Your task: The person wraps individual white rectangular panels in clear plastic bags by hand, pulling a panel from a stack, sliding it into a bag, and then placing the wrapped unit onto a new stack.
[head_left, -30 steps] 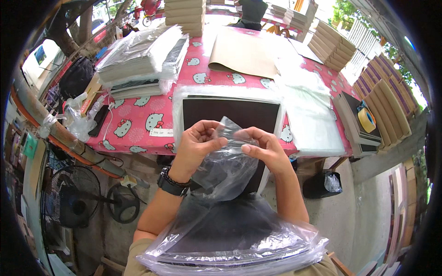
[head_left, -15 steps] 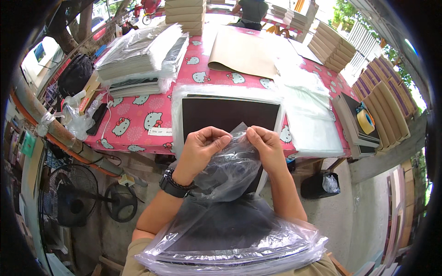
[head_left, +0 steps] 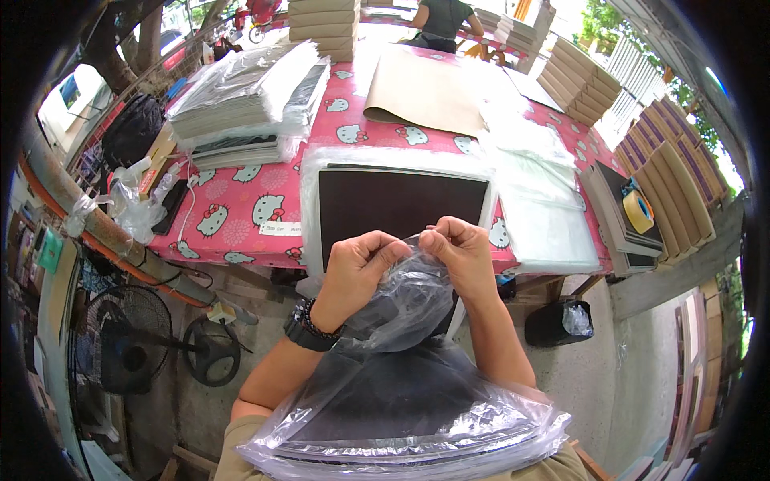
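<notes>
Pinching clear plastic (head_left: pixel 399 311), 2 hands (head_left: pixel 358 268) (head_left: pixel 467 260) closer together than before.

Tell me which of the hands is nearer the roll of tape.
Right. The right hand pinches the clear plastic left of the roll of tape; the left hand is farther left, at the same plastic.

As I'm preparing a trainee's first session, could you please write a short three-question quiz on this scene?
1. What do the left hand and the right hand both pinch?
2. True or false: the black watch is worn on the left arm.
3. Where does the yellow tape roll rest? (a) inside the black bin; (b) on the black-topped stack; (c) on the floor.

Key: 1. Clear plastic film. 2. True. 3. b.
</notes>
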Action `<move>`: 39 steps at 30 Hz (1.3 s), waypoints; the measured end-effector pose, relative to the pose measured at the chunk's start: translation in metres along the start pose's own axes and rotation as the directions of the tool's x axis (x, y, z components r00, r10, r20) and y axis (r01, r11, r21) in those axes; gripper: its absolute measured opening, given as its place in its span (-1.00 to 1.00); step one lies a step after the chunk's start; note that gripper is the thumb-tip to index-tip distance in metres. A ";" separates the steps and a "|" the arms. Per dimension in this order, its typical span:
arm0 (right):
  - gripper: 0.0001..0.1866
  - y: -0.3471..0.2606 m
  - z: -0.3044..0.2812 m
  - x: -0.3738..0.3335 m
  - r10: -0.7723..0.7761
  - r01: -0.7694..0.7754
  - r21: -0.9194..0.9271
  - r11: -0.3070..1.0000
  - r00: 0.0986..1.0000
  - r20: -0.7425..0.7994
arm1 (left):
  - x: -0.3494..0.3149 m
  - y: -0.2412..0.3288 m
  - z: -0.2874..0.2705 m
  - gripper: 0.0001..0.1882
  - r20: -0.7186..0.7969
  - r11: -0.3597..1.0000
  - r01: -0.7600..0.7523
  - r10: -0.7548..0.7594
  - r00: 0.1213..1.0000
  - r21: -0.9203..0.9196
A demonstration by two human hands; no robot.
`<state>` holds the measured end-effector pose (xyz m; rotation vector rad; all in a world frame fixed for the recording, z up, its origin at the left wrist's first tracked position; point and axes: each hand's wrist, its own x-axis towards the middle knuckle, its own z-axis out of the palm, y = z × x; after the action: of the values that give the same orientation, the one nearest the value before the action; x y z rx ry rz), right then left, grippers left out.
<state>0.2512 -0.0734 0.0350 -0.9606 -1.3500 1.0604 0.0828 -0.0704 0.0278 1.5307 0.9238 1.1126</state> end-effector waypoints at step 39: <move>-0.62 0.102 -0.066 -0.051 -0.178 -0.307 0.504 0.807 0.687 0.704 | -0.025 -0.084 -0.067 -0.42 0.553 0.203 0.517 0.218 0.804 -0.832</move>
<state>0.3165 -0.0907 -0.0781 -0.0660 -1.4395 1.9179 0.0094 -0.0571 -0.0537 0.4957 -0.1914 0.6785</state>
